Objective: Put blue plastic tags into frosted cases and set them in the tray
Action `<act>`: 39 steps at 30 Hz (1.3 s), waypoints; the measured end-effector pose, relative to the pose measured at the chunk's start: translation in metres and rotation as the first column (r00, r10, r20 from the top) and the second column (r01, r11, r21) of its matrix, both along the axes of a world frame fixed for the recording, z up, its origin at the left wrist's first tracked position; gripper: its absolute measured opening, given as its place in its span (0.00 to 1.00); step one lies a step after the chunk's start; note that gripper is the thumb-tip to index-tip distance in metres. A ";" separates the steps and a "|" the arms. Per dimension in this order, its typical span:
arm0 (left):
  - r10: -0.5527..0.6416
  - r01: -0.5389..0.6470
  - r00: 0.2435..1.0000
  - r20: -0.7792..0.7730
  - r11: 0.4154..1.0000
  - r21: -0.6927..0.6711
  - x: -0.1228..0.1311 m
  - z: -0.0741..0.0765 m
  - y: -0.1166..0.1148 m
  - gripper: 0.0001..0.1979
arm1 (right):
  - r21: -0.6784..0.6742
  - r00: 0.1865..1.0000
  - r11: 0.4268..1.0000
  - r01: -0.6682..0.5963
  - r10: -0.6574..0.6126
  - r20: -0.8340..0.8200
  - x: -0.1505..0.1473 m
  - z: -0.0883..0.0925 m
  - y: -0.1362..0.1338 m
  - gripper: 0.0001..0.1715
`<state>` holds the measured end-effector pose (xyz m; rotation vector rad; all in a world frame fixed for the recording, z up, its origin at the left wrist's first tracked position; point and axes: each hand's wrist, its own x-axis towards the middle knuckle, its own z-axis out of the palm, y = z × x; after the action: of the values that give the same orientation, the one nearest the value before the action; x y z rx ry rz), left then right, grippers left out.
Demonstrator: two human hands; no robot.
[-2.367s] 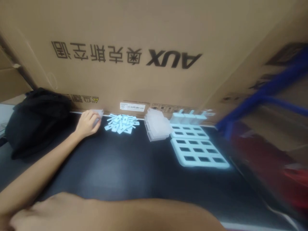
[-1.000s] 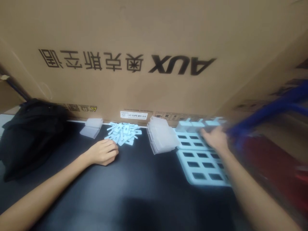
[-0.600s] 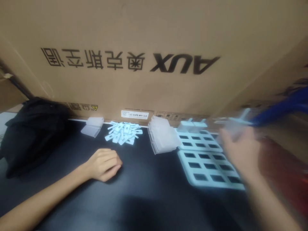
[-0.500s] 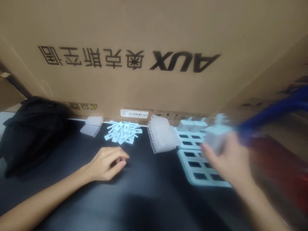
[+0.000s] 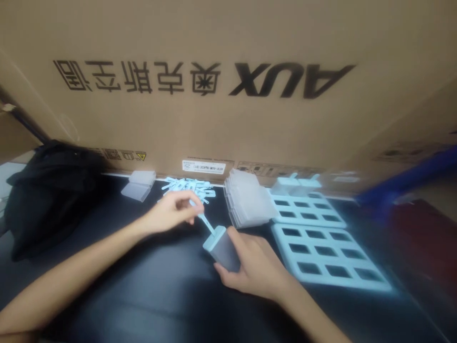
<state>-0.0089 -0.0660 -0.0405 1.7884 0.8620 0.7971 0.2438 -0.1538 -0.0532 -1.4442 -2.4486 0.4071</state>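
Observation:
A popsicle mold with a clear body and light blue top is held tilted in my right hand, over the black table. My left hand pinches the end of the blue stick that joins the mold's top. Behind my left hand lies a pile of light blue sticks. Clear mold bodies are stacked to the right of the pile. Two blue frames with rectangular openings, a rear one and a front one, lie at the right; two assembled molds stand at the rear frame's back edge.
A large cardboard box walls off the back of the table. Black cloth is heaped at the left. Clear pieces lie near the box. A blue bar slants in at the right.
My right hand has brought the mold left from above the frames to the middle. My left hand has moved slightly right and up and taken hold of the stick. The view has shifted a little.

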 end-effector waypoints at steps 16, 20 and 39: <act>0.519 -0.157 0.697 -0.495 0.784 0.601 -0.032 -0.030 0.095 0.13 | -0.074 0.998 0.996 -0.055 0.056 0.005 -0.002 -0.021 -0.004 0.20; 0.488 -0.088 0.731 -0.478 0.762 0.642 -0.024 -0.016 0.063 0.16 | -0.056 0.997 0.996 -0.074 0.073 -0.010 -0.002 -0.024 -0.006 0.19; -0.192 0.271 0.955 -0.226 0.876 0.399 -0.036 0.014 0.023 0.25 | -0.159 0.979 0.978 -0.135 0.157 0.131 -0.002 -0.022 -0.014 0.22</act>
<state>-0.0445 -0.0435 -0.0262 2.3334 0.5931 0.7088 0.2421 -0.1674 -0.0755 -1.3984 -2.7024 0.5467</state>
